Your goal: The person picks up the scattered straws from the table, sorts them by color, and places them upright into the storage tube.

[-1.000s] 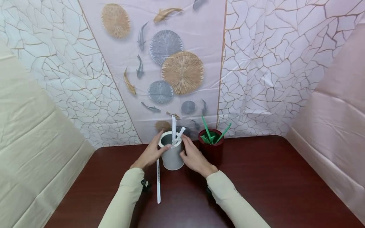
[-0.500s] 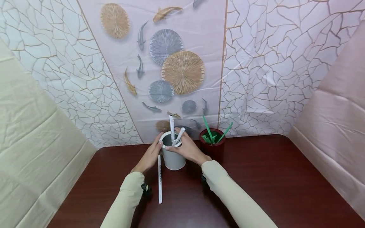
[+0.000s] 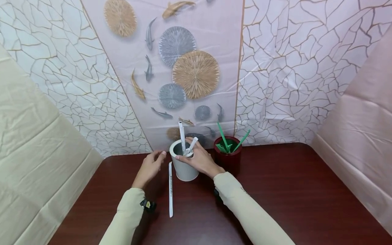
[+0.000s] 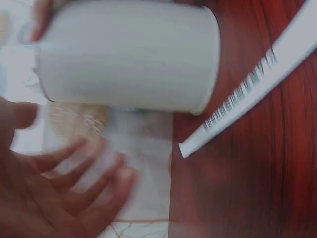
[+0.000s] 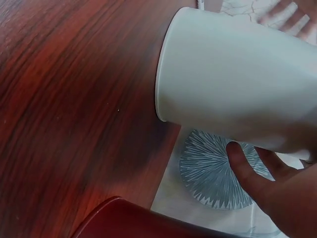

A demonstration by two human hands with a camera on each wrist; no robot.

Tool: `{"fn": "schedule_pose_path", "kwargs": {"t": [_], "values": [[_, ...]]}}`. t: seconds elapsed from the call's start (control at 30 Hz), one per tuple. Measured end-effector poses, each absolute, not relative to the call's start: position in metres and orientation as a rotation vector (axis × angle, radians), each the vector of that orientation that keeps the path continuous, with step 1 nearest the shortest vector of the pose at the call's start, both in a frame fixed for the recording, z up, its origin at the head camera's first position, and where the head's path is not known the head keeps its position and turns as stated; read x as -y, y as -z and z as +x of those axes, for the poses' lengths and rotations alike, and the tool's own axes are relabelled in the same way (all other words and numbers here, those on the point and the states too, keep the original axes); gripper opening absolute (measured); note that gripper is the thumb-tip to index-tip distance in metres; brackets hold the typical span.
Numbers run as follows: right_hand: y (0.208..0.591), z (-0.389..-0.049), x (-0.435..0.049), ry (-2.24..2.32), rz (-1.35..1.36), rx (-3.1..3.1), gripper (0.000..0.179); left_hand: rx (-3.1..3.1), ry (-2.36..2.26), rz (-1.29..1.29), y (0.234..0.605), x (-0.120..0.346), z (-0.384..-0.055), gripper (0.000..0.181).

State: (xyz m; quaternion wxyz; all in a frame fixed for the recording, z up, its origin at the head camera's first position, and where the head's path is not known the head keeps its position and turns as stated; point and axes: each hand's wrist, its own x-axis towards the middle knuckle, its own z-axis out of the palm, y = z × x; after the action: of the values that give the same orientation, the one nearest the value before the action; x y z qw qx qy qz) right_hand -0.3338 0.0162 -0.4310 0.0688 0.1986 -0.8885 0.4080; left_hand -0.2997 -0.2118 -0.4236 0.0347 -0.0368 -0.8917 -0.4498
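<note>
A grey cylindrical holder [image 3: 184, 170] stands upright near the back of the table. My right hand [image 3: 202, 160] grips it near the rim, thumb across the front and fingers round the far right side. Two white paper-wrapped straws [image 3: 182, 137] stick up out of the holder. To the left, my left hand [image 3: 148, 168] is apart from it with loosely bent fingers, blurred in the left wrist view, holding nothing. Another white paper-wrapped straw [image 3: 170, 190] with dark print lies lengthwise on the table between the left hand and the holder.
Just right of the right hand stands a dark red holder [image 3: 229, 163] with several green sticks [image 3: 222, 134] in it. Behind the dark wooden table [image 3: 275, 197] hangs a patterned cloth [image 3: 196, 75], and pale cloth walls [image 3: 39, 163] flank both sides.
My left hand has let go of the holder and moved left. My right hand has shifted its thumb round the front of the rim. The taller straw in the holder leans further left.
</note>
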Motion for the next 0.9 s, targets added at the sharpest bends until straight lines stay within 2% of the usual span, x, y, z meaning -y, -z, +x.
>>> {"fn": "schedule_pose_path", "kwargs": {"t": [0.3,0.57,0.8,0.9], "values": [[0.431,-0.335,-0.017,-1.258,0.603,2.637,0.092,3.074,1.143,0.153,0.445,0.204,-0.275,0.030],[0.432,-0.334,-0.013,-1.274,0.606,2.629,0.093,3.084,0.920,0.165,0.455,0.189,-0.270,0.018],[0.432,-0.335,-0.013,-1.280,0.612,2.608,0.094,3.115,0.879,0.194,0.452,0.187,-0.271,0.026],[0.433,-0.335,-0.014,-1.284,0.612,2.616,0.094,3.068,0.904,0.199,0.445,0.194,-0.268,0.022]]}}
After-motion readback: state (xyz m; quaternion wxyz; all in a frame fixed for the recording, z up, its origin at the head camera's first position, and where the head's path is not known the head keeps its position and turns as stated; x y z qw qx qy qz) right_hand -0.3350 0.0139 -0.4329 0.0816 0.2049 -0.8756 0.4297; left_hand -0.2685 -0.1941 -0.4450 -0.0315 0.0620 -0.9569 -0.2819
